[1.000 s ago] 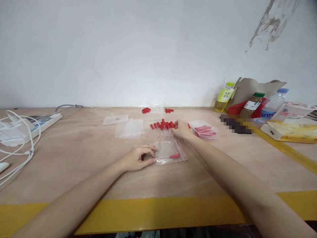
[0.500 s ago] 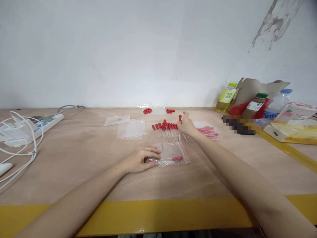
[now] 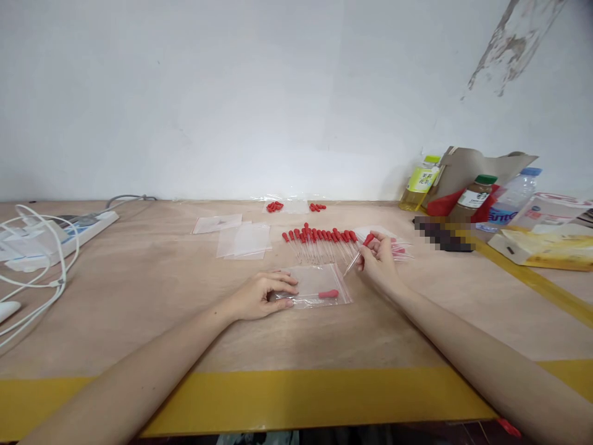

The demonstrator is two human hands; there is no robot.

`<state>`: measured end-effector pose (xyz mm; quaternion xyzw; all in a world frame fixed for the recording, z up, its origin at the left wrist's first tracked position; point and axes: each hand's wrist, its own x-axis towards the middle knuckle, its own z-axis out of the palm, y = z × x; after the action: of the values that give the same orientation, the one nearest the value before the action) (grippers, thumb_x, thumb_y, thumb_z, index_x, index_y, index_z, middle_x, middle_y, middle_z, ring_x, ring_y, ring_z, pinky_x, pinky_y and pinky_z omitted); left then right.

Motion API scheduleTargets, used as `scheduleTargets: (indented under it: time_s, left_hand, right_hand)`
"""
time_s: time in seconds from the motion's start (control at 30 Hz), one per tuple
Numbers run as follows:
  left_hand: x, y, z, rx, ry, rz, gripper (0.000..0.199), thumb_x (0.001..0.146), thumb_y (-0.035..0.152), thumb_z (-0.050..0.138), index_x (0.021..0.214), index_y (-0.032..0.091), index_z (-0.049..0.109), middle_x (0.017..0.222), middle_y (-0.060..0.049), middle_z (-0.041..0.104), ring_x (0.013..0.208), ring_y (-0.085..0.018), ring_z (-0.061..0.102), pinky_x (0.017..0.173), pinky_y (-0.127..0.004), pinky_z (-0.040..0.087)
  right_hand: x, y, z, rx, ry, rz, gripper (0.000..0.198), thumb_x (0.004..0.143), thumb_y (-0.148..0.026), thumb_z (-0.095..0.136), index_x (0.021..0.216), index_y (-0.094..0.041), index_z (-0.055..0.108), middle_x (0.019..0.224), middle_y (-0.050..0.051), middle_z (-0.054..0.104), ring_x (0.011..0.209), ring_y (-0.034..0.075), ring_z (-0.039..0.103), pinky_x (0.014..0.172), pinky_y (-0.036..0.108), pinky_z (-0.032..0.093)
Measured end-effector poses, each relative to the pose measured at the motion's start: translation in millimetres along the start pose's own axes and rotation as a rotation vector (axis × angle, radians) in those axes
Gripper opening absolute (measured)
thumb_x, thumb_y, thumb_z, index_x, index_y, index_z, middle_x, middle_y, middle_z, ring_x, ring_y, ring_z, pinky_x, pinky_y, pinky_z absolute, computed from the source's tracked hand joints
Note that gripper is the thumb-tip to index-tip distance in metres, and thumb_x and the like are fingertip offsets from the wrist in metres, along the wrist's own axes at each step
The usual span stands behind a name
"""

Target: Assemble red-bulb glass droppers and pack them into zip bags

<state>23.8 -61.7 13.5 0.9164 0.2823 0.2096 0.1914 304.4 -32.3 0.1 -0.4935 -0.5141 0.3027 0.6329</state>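
Note:
My right hand (image 3: 380, 259) pinches a dropper (image 3: 357, 254) by its red rubber bulb, its clear tube slanting down left toward the right edge of a clear zip bag (image 3: 310, 278). One dropper with a red bulb (image 3: 328, 293) lies inside this bag. On the bag's left part rests my left hand (image 3: 264, 293), fingers stretched out and thumb apart from them. Just behind the bag, a row of loose droppers (image 3: 319, 238) lies with bulbs toward the wall. Partly hidden behind my right hand are bagged droppers (image 3: 401, 250).
Flat plastic bags (image 3: 248, 240) lie left of the row. Small red bulbs (image 3: 275, 207) sit near the wall. A power strip (image 3: 88, 232) with white cables is at the left. Bottles (image 3: 472, 198), a paper bag (image 3: 486, 164) and a yellow tissue pack (image 3: 546, 247) stand right.
My right hand has moved right and toward me, bringing a dropper away from the row's right end toward the bag. My left hand stays on the bag.

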Motion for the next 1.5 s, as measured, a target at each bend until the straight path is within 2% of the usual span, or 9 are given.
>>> scheduleTargets:
  time_s: [0.33, 0.5, 0.6, 0.73, 1.0, 1.1, 1.2, 1.37, 1.5]
  left_hand:
    - [1, 0, 0, 0.012, 0.016, 0.010, 0.035, 0.079, 0.033, 0.057, 0.113, 0.022, 0.057, 0.112, -0.005, 0.061, 0.110, -0.020, 0.051, 0.098, -0.037, 0.036]
    - [0, 4, -1, 0.040, 0.016, -0.043, 0.045, 0.080, 0.036, 0.056, 0.123, 0.025, 0.048, 0.123, -0.004, 0.053, 0.112, -0.020, 0.049, 0.094, -0.035, 0.040]
    - [0, 5, -1, 0.043, 0.017, -0.048, 0.046, 0.080, 0.037, 0.056, 0.123, 0.025, 0.047, 0.123, -0.004, 0.054, 0.111, -0.019, 0.049, 0.094, -0.034, 0.039]
    - [1, 6, -2, 0.044, 0.007, -0.060, 0.045, 0.080, 0.037, 0.055, 0.122, 0.025, 0.047, 0.121, -0.004, 0.055, 0.106, -0.020, 0.053, 0.089, -0.033, 0.042]
    - [2, 5, -1, 0.030, 0.020, -0.019, 0.044, 0.080, 0.037, 0.055, 0.121, 0.024, 0.048, 0.120, -0.004, 0.056, 0.109, -0.019, 0.051, 0.093, -0.033, 0.040]
    - [2, 5, -1, 0.019, 0.016, -0.001, 0.044, 0.080, 0.036, 0.055, 0.122, 0.023, 0.048, 0.121, -0.004, 0.055, 0.111, -0.019, 0.050, 0.094, -0.033, 0.039]
    - [3, 5, -2, 0.019, 0.016, -0.004, 0.044, 0.080, 0.036, 0.056, 0.121, 0.023, 0.049, 0.121, -0.005, 0.055, 0.111, -0.019, 0.050, 0.096, -0.034, 0.037]
    - [2, 5, -1, 0.026, 0.016, -0.015, 0.044, 0.080, 0.037, 0.056, 0.121, 0.022, 0.050, 0.121, -0.006, 0.055, 0.113, -0.020, 0.049, 0.095, -0.034, 0.039]
    - [2, 5, -1, 0.044, 0.008, -0.027, 0.044, 0.080, 0.037, 0.055, 0.121, 0.023, 0.050, 0.121, -0.005, 0.055, 0.113, -0.020, 0.048, 0.096, -0.035, 0.037]
  right_hand:
    - [-13, 0, -2, 0.267, -0.024, 0.343, 0.035, 0.064, -0.016, 0.057, 0.088, -0.024, 0.033, 0.064, -0.007, 0.052, 0.048, 0.010, 0.057, 0.047, 0.024, 0.051]
    - [-17, -12, -17, 0.129, -0.420, 0.489, 0.029, 0.064, -0.023, 0.068, 0.078, -0.019, 0.043, 0.069, 0.000, 0.062, 0.059, 0.011, 0.061, 0.059, 0.026, 0.050]
    - [-14, -17, -25, -0.048, -0.667, 0.420, 0.032, 0.060, -0.030, 0.072, 0.074, -0.017, 0.047, 0.062, -0.002, 0.059, 0.053, 0.008, 0.055, 0.051, 0.021, 0.043]
    - [-12, -15, -24, -0.179, -0.754, 0.187, 0.031, 0.060, -0.036, 0.072, 0.072, -0.015, 0.053, 0.054, -0.006, 0.049, 0.048, 0.005, 0.043, 0.045, 0.019, 0.032]
    - [-15, -11, -12, -0.270, -0.688, -0.181, 0.021, 0.064, -0.033, 0.069, 0.074, -0.016, 0.060, 0.088, 0.004, 0.056, 0.061, 0.008, 0.046, 0.055, 0.023, 0.037]
    - [-16, -14, -13, -0.315, -0.630, -0.347, 0.013, 0.062, -0.027, 0.068, 0.066, -0.018, 0.060, 0.085, 0.004, 0.055, 0.071, 0.013, 0.049, 0.062, 0.026, 0.040]
    - [-18, -14, -13, -0.276, -0.659, -0.303, 0.012, 0.062, -0.022, 0.066, 0.061, -0.019, 0.054, 0.073, 0.002, 0.057, 0.063, 0.012, 0.049, 0.056, 0.024, 0.039]
    - [-22, -14, -13, -0.163, -0.768, -0.141, 0.014, 0.066, -0.023, 0.061, 0.063, -0.017, 0.048, 0.092, 0.004, 0.063, 0.043, 0.003, 0.037, 0.043, 0.019, 0.031]
    - [-22, -14, -11, -0.142, -0.828, -0.021, 0.017, 0.067, -0.026, 0.063, 0.072, -0.018, 0.048, 0.082, 0.001, 0.063, 0.042, 0.002, 0.036, 0.040, 0.016, 0.029]
